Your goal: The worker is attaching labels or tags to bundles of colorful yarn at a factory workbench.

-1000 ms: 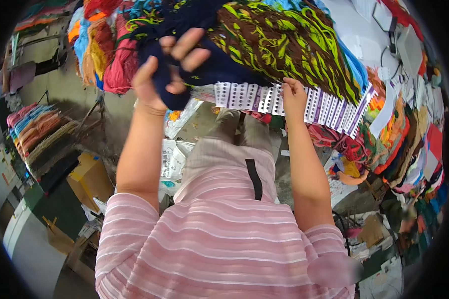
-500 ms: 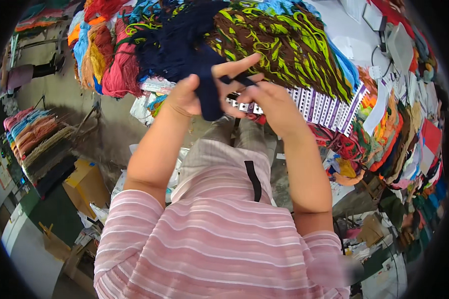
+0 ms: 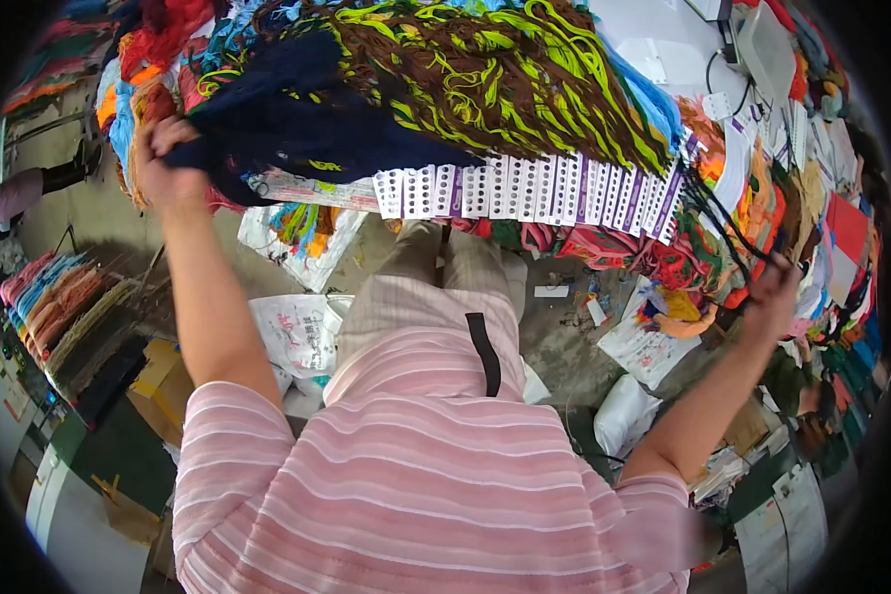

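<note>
Left hand gripping navy yarn bundle, fingers closed; right hand, now drawn far right, pinching dark strands taut.

Left hand gripped a dark navy yarn bundle. Right hand pinched dark strands running toward the white perforated cards, under brown-and-yellow yarn. Arms spread wide.

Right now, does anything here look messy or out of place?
Yes: white plastic bags and paper scraps lie strewn on the floor under the table, and brown-and-yellow yarn hangs tangled over the row of white cards.
</note>
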A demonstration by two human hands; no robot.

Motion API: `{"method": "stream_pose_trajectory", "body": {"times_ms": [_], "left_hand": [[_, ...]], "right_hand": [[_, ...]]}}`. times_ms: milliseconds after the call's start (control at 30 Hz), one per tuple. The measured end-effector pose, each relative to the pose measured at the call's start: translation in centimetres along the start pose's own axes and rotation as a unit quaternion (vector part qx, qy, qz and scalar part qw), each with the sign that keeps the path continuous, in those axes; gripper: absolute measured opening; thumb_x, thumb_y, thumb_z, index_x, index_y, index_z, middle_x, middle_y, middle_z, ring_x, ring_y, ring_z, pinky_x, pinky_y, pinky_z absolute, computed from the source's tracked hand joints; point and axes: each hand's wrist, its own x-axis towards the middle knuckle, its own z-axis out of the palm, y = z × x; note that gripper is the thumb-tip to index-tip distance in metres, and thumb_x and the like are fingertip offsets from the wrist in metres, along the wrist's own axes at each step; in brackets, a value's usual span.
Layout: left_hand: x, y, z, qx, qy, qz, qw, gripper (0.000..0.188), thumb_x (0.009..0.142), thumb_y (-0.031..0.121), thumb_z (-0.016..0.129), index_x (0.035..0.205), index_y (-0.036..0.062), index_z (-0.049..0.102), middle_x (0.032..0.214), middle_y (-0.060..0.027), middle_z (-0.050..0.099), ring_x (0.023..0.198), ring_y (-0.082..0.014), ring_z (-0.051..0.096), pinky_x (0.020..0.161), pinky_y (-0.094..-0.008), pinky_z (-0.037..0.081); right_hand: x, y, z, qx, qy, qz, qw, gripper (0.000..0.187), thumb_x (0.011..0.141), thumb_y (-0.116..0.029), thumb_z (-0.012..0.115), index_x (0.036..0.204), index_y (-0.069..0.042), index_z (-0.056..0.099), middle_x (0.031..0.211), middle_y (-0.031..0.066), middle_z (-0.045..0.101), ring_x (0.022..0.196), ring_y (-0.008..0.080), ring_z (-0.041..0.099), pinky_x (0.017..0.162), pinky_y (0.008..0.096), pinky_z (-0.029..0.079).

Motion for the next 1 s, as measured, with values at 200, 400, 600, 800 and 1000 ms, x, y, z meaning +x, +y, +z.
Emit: {"method": "stream_pose_trajectory", "body": {"times_ms": [200, 400, 600, 800, 1000], "left_hand": [[-0.4, -25.0, -6.2, 0.443, 0.161, -0.228, 0.852, 0.023, 0.081, 0.015, 0.061, 0.098, 0.0001, 0.064, 0.082, -0.0075, 0.063, 0.057, -0.0141, 0.055, 0.059, -0.0274, 0.048], [-3.6, -36.3, -12.5, 0.662, 0.155, -0.21, 0.703, 0.021, 0.08, 0.009, 0.056, 0.095, -0.003, 0.066, 0.064, -0.0092, 0.063, 0.048, -0.0177, 0.061, 0.046, -0.0299, 0.048], [-2.8, -36.6, -13.9, 0.652, 0.196, -0.285, 0.675, 0.017, 0.082, 0.012, 0.057, 0.08, -0.0026, 0.064, 0.062, -0.0089, 0.061, 0.048, -0.0172, 0.059, 0.047, -0.0287, 0.046], [-2.3, -36.8, -13.9, 0.611, 0.173, -0.325, 0.701, 0.02, 0.085, 0.015, 0.062, 0.072, -0.0001, 0.062, 0.059, -0.0062, 0.058, 0.05, -0.0145, 0.053, 0.049, -0.0294, 0.041], [-2.1, -36.6, -14.2, 0.586, 0.168, -0.306, 0.732, 0.019, 0.083, 0.016, 0.065, 0.075, -0.0009, 0.064, 0.064, -0.0055, 0.06, 0.051, -0.014, 0.054, 0.051, -0.0291, 0.042]], "right_hand": [[-4.7, 17.3, 17.9, -0.454, -0.251, -0.178, 0.836, 0.031, 0.084, -0.008, 0.047, 0.11, -0.011, 0.065, 0.07, 0.0005, 0.057, 0.057, 0.014, 0.05, 0.051, 0.0311, 0.041], [-9.2, 24.8, 26.9, -0.301, -0.363, -0.023, 0.881, 0.019, 0.081, -0.019, 0.064, 0.087, -0.002, 0.07, 0.061, 0.0031, 0.061, 0.056, 0.0082, 0.055, 0.051, 0.0256, 0.042], [-9.3, 25.6, 28.0, -0.254, -0.331, 0.053, 0.907, 0.016, 0.078, -0.017, 0.068, 0.079, -0.002, 0.07, 0.061, 0.0015, 0.062, 0.053, 0.0085, 0.054, 0.051, 0.0256, 0.042], [-9.4, 26.0, 28.0, -0.219, -0.302, 0.094, 0.923, 0.017, 0.075, -0.019, 0.069, 0.076, -0.002, 0.065, 0.062, 0.0057, 0.063, 0.053, 0.0148, 0.059, 0.053, 0.0292, 0.045], [-11.9, 24.9, 26.6, -0.302, -0.303, -0.206, 0.88, 0.013, 0.078, -0.012, 0.064, 0.087, -0.003, 0.067, 0.087, 0.0093, 0.063, 0.078, 0.0252, 0.062, 0.068, 0.0316, 0.048]]}}
